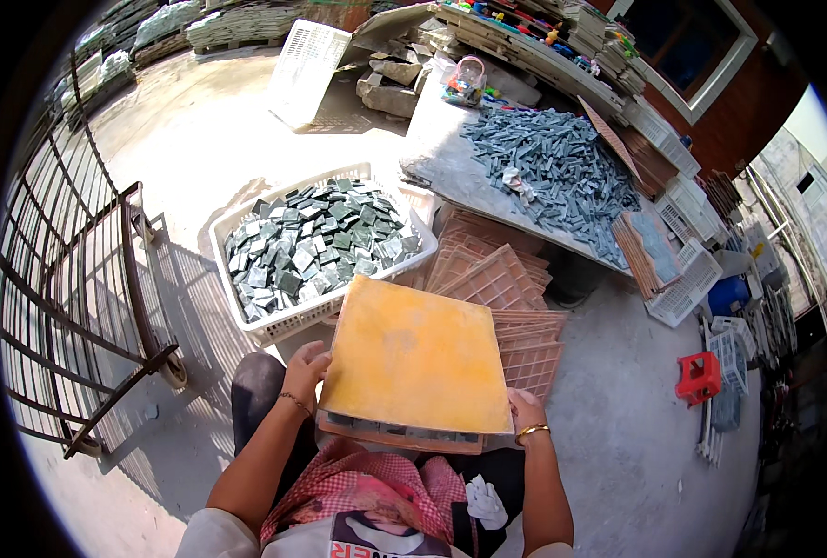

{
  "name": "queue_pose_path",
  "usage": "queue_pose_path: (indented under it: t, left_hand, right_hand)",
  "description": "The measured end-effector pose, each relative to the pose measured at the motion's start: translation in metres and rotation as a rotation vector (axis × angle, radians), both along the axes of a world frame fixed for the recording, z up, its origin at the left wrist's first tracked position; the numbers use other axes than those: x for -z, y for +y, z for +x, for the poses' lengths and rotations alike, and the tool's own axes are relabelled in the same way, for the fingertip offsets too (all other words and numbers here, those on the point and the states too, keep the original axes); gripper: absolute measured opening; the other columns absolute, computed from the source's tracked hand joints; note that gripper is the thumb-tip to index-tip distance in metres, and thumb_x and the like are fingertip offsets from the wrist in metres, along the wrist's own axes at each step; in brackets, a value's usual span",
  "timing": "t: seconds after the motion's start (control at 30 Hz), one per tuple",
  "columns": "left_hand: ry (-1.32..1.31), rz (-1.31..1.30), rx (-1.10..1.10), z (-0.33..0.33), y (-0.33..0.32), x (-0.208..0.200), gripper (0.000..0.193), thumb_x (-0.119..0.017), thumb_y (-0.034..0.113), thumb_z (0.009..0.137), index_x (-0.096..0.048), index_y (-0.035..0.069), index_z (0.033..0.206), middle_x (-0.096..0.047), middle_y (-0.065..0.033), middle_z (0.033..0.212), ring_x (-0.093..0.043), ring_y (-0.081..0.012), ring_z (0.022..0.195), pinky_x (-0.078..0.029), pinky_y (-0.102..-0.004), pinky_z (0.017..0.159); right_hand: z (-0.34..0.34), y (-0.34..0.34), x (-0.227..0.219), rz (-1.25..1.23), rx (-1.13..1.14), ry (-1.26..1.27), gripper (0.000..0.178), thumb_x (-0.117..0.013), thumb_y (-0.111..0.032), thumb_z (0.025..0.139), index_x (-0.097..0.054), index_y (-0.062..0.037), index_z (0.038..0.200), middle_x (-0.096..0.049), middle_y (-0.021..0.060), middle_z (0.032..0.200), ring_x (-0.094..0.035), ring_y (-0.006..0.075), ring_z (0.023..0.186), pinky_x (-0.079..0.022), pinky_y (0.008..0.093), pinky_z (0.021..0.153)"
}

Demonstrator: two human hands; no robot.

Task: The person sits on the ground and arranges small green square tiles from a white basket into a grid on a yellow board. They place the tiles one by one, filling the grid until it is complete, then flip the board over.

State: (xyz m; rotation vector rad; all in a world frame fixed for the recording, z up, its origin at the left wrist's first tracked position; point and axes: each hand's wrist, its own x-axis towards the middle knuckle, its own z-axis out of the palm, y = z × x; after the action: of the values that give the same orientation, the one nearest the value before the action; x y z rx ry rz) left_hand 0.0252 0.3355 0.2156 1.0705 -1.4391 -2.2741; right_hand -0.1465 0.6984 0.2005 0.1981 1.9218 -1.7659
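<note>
A square yellow board (413, 358) lies between my hands above my lap. My left hand (307, 370) is closed on its left edge, and my right hand (527, 412) grips the lower right corner, fingers partly hidden. Beneath the board, the near rim of a reddish-brown tray (404, 439) shows, with grey stone pieces (423, 433) along it; the rest is covered. I cannot tell whether my hands also hold the tray. Just beyond the board stands a white plastic crate (288, 325) heaped with dark green square stone tiles (316, 237).
Reddish-brown gridded trays (502, 279) are stacked beyond the board. Narrow grey stone strips (553, 172) are piled on a tabletop (441, 153) at the far right. A metal rack cart (134, 270) stands left; a red plastic stool (699, 378) sits right.
</note>
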Motion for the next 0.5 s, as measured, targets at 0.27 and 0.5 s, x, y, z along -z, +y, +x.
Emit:
queue_pose_path:
  t: [0.27, 0.5]
  left_hand:
    - [0.151, 0.405, 0.400, -0.054, -0.033, -0.049, 0.042, -0.053, 0.016, 0.083, -0.042, -0.007, 0.116, -0.057, -0.0145, 0.103, -0.060, -0.0209, 0.088, -0.049, -0.0315, 0.080]
    - [0.486, 0.422, 0.218, -0.024, -0.048, -0.074, 0.039, -0.055, 0.012, 0.080, -0.045, -0.011, 0.110, -0.055, -0.0176, 0.107, -0.058, -0.0235, 0.094, -0.046, -0.0322, 0.085]
  right_hand:
    - [-0.053, -0.025, -0.090, -0.280, 0.036, 0.051, 0.030, -0.056, -0.024, 0.085, -0.056, 0.0006, 0.103, -0.061, 0.0068, 0.096, -0.057, 0.0147, 0.086, -0.045, 0.0261, 0.071]
    - [-0.041, -0.061, -0.088, -0.483, -0.041, 0.241, 0.049, -0.048, -0.041, 0.088, -0.048, -0.0007, 0.116, -0.054, 0.0146, 0.114, -0.052, 0.0252, 0.103, -0.044, 0.0343, 0.084]
